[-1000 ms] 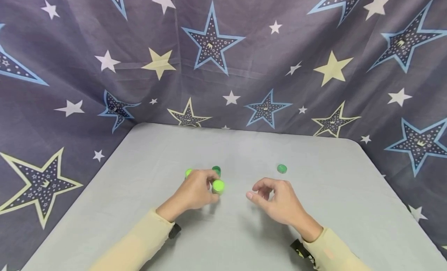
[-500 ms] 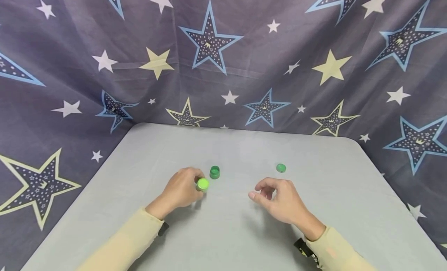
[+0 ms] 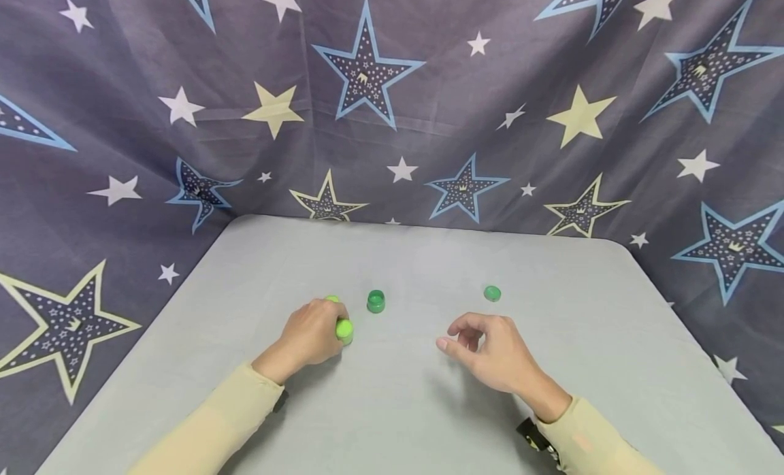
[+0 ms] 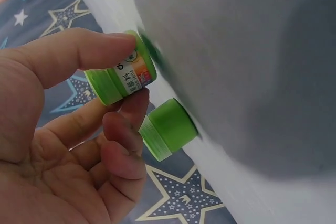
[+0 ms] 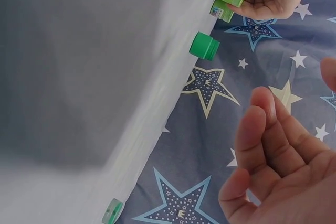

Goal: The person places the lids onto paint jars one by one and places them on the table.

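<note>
My left hand (image 3: 310,333) pinches a small light green paint jar (image 4: 126,72) between thumb and fingers; its lid (image 3: 345,329) faces up in the head view. A printed label shows on the jar's side. Just beyond that hand stands a second light green jar (image 4: 170,124), mostly hidden behind the fingers in the head view. To their right is a darker green jar (image 3: 376,302) with its top off. My right hand (image 3: 493,356) hovers above the table, fingers loosely bent, holding nothing. Beyond it lies a flat green lid (image 3: 493,293).
A pale grey cloth covers the table (image 3: 404,407). Behind and at both sides hangs a dark curtain (image 3: 429,141) printed with stars, meeting the table's far edge.
My left hand has moved left with the held jar, away from the darker green jar, and has come down close beside the second light green one. The right hand has hardly moved.
</note>
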`<state>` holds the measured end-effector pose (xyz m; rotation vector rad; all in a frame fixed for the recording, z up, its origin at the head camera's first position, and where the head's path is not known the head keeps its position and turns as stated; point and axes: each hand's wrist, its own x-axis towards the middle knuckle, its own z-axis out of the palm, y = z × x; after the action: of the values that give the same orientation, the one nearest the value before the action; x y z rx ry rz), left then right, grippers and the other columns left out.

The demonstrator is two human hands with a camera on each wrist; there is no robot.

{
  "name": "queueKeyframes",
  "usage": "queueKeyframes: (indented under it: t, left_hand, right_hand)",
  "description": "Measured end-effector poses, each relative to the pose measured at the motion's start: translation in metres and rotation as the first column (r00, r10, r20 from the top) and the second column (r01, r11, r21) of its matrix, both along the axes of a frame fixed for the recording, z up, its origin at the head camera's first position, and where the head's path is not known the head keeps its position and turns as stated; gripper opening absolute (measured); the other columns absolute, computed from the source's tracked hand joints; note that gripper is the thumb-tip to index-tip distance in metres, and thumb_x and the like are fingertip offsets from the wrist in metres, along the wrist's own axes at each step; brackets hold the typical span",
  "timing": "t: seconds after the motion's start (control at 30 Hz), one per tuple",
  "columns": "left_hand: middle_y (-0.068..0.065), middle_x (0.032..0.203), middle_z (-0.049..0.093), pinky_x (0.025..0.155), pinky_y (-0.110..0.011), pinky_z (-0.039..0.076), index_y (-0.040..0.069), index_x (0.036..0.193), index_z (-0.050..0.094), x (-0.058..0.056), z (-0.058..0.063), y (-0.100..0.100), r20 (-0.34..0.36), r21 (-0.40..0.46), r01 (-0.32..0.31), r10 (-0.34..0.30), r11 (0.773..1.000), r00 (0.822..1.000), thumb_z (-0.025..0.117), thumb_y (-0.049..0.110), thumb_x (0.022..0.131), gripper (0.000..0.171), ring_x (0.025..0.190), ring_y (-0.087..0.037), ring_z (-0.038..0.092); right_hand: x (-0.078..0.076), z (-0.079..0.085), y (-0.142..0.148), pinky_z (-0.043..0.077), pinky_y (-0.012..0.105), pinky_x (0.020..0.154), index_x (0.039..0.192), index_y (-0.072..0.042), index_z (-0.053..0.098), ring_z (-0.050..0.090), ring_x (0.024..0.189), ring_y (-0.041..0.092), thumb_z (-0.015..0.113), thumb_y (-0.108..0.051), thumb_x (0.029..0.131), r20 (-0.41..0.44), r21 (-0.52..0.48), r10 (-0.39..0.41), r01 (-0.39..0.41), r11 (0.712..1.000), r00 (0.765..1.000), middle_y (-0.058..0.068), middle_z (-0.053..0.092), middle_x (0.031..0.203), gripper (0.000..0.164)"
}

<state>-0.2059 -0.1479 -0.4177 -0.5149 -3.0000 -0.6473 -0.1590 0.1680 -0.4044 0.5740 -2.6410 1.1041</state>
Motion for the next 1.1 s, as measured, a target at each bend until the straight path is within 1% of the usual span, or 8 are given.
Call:
queueKeyframes:
  t: [0.2,0.33,0.47,0.57,0.7,0.87,0.97,1.1]
  left_hand:
    - [0.003,0.072,0.056,0.057,-0.031,0.044,0.009,0.081,0.072,0.0,-0.002,-0.001,-0.001,-0.021,0.001,-0.001,1.0,1.0,0.079,-0.01,0.066,0.026,0.066,-0.017,0.051]
    - [0.002,0.074,0.057,0.058,-0.032,0.045,0.007,0.086,0.073,0.0,-0.002,-0.001,0.006,-0.03,0.001,0.0,1.0,1.0,0.081,-0.009,0.064,0.029,0.067,-0.017,0.051]
    - [-0.001,0.086,0.065,0.063,-0.034,0.049,0.002,0.103,0.074,0.002,0.001,0.001,-0.012,-0.034,0.007,-0.007,0.999,1.0,0.088,0.0,0.062,0.044,0.073,-0.016,0.055]
    - [-0.007,0.099,0.07,0.068,-0.036,0.051,0.001,0.114,0.073,0.003,0.004,0.002,-0.023,-0.029,0.007,-0.008,1.0,1.0,0.092,0.009,0.063,0.056,0.079,-0.017,0.058]
    - [-0.01,0.109,0.072,0.075,-0.041,0.054,0.004,0.116,0.073,0.003,0.006,0.005,-0.056,-0.004,-0.004,0.004,1.0,0.998,0.093,0.02,0.069,0.054,0.09,-0.023,0.063]
    - [-0.007,0.113,0.073,0.083,-0.045,0.055,0.008,0.118,0.073,-0.002,0.007,0.011,-0.103,0.122,-0.01,0.023,0.993,0.994,0.092,0.024,0.073,0.052,0.1,-0.026,0.067]
    - [-0.006,0.115,0.073,0.083,-0.044,0.055,0.009,0.12,0.073,-0.007,0.009,0.016,-0.105,0.221,-0.006,0.03,0.975,0.994,0.092,0.022,0.074,0.052,0.101,-0.026,0.068]
    - [-0.008,0.116,0.074,0.084,-0.044,0.055,0.01,0.121,0.072,-0.015,0.012,0.019,-0.095,0.314,-0.01,0.042,0.949,0.995,0.092,0.019,0.074,0.053,0.104,-0.027,0.068]
  right_hand:
    - [0.0,-0.002,0.0,0.046,0.024,0.058,0.085,-0.022,0.074,0.056,0.063,0.004,0.082,-0.035,0.085,0.003,-0.001,0.0,0.0,1.0,1.0,-0.015,0.058,0.067,0.016]
    - [0.0,-0.002,0.0,0.046,0.024,0.058,0.085,-0.021,0.074,0.056,0.063,0.004,0.082,-0.036,0.086,-0.001,-0.001,0.005,-0.005,1.0,1.0,-0.015,0.058,0.066,0.016]
    - [0.0,-0.002,0.0,0.046,0.024,0.057,0.085,-0.022,0.074,0.056,0.063,0.004,0.082,-0.035,0.085,-0.002,0.002,0.006,-0.006,1.0,1.0,-0.015,0.058,0.066,0.016]
    - [0.0,-0.002,0.0,0.046,0.024,0.057,0.085,-0.022,0.074,0.056,0.062,0.004,0.082,-0.035,0.085,-0.001,0.004,0.003,-0.003,1.0,1.0,-0.015,0.058,0.066,0.015]
    - [0.001,-0.002,0.001,0.046,0.024,0.056,0.086,-0.022,0.074,0.056,0.062,0.005,0.083,-0.034,0.085,0.001,0.004,-0.001,0.001,1.0,1.0,-0.015,0.059,0.066,0.014]
    - [0.0,-0.003,0.002,0.046,0.024,0.056,0.086,-0.022,0.075,0.056,0.063,0.005,0.083,-0.034,0.085,0.008,-0.004,-0.005,0.005,1.0,1.0,-0.015,0.059,0.067,0.015]
    - [-0.001,-0.002,0.003,0.046,0.024,0.057,0.086,-0.021,0.075,0.056,0.063,0.005,0.082,-0.035,0.085,0.008,-0.012,-0.006,0.006,1.0,1.0,-0.015,0.059,0.067,0.015]
    - [-0.001,-0.002,0.003,0.046,0.024,0.057,0.085,-0.021,0.075,0.057,0.063,0.005,0.083,-0.034,0.085,0.006,-0.02,-0.011,0.011,1.0,1.0,-0.015,0.059,0.067,0.015]
